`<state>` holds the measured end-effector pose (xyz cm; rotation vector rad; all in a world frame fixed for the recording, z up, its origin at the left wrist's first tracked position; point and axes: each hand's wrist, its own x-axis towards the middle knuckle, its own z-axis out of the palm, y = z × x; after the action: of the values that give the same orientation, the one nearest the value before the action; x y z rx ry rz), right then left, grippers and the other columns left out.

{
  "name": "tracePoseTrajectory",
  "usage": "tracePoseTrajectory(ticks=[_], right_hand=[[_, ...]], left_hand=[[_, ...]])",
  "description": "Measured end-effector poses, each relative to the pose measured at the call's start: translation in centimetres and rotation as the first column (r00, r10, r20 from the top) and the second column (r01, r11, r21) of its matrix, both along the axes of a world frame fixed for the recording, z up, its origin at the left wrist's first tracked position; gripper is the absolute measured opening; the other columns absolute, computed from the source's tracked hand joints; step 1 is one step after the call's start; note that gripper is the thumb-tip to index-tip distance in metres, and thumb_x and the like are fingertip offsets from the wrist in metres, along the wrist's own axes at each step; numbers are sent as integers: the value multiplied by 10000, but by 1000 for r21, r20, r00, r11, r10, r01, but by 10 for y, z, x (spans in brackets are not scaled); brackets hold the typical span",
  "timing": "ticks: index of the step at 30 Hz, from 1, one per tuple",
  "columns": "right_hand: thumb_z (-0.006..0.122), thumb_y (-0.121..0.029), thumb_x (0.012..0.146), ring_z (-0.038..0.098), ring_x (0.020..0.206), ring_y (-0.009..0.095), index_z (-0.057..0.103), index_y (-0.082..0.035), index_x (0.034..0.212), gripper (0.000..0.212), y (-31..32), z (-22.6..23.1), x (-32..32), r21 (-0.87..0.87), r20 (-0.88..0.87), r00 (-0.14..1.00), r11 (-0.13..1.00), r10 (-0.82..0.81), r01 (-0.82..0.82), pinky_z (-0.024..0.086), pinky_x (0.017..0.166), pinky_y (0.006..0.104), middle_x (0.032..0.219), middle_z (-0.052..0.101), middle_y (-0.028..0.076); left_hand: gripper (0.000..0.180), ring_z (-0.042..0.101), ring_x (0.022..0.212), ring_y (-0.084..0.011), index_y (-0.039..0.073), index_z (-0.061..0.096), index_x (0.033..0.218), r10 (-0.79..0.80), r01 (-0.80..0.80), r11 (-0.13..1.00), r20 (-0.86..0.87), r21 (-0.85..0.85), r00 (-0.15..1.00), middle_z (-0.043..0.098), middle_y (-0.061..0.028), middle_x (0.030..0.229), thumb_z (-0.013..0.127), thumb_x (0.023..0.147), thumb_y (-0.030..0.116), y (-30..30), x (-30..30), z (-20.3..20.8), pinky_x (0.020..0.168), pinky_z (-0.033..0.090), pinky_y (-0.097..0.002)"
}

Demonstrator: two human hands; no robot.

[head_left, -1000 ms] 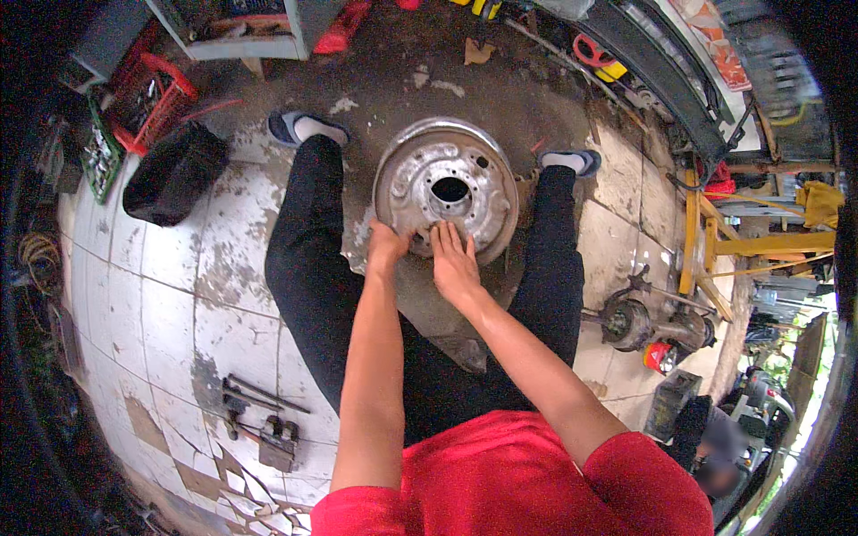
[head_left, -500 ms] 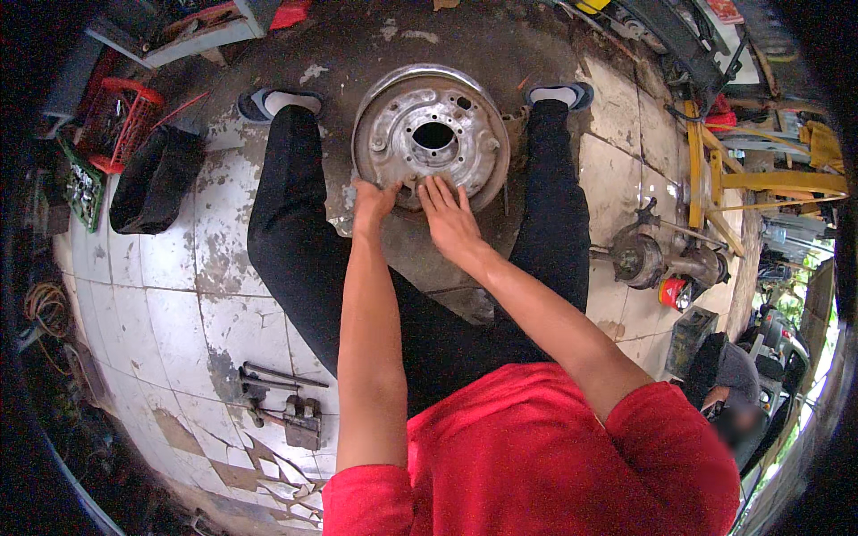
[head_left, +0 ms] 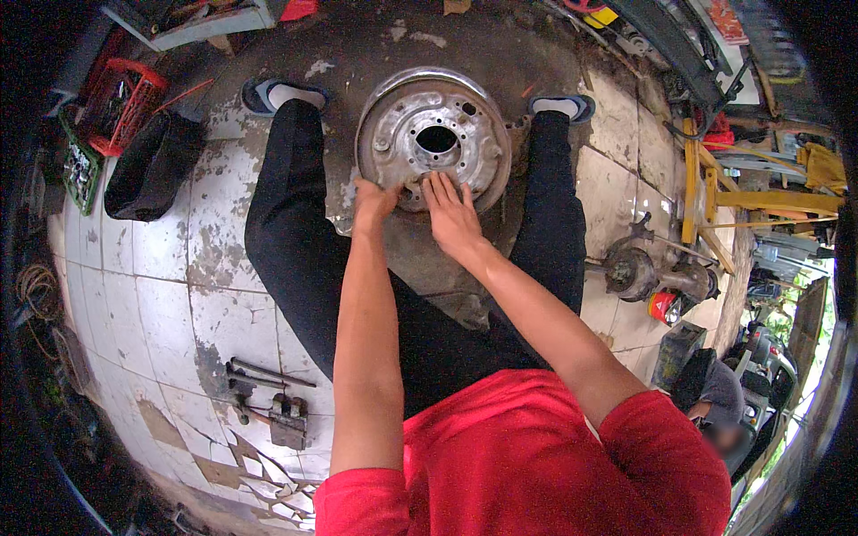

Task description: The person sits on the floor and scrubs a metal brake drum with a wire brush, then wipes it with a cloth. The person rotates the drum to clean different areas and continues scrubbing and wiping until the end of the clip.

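A round, worn metal brake backing plate point(head_left: 404, 158) sits in a bright-rimmed drum on the floor between my legs, with a large centre hole and several small bolt holes. At its near left edge is my left hand point(head_left: 374, 204), thumb over the face and the other fingers curled at the rim, partly hidden. My right hand point(head_left: 454, 216) lies on the near part of the plate, its fingers stretched out flat toward the centre hole.
To the left stand a red plastic basket point(head_left: 128, 107), a green tray point(head_left: 80, 170) and a black container point(head_left: 152, 174). A caliper-like metal part point(head_left: 289, 420) and rods point(head_left: 268, 373) lie nearer. On the right are an axle-like assembly point(head_left: 630, 272), a red can point(head_left: 664, 306), a yellow frame point(head_left: 690, 179) and another person point(head_left: 722, 393).
The view has shifted slightly, so the floor items sit a little differently. Both hands keep nearly the same places on the plate.
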<state>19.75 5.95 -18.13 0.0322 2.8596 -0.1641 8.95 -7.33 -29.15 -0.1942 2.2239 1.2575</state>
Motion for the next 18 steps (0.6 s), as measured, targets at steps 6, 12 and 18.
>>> tracePoseTrajectory(ticks=[6,12,18], right_hand=[[420,-138,935,284,1460,270,379,-8,1470,553,-7,-8,27,301,29,982,935,187,-187,201,1166,558,1560,328,166],[458,-72,900,249,1475,273,295,-27,1512,635,24,-1,14,115,19,992,985,125,-126,207,1170,545,1592,261,154],[454,-50,890,257,1472,286,331,-2,1489,614,-6,-9,12,129,11,996,988,87,-87,221,1163,543,1580,285,159]], left_hand=[[1081,497,1287,-430,-176,154,1429,-27,34,992,64,-119,998,490,-369,1345,842,744,299,8,-1,35,1081,401,-414],[1036,527,1255,-429,-159,194,1404,14,-11,996,37,-88,999,516,-363,1316,847,739,294,1,3,28,1067,417,-414],[1160,492,1293,-380,-164,178,1411,67,-64,997,119,-32,991,478,-323,1375,906,659,334,2,0,28,1104,385,-394]])
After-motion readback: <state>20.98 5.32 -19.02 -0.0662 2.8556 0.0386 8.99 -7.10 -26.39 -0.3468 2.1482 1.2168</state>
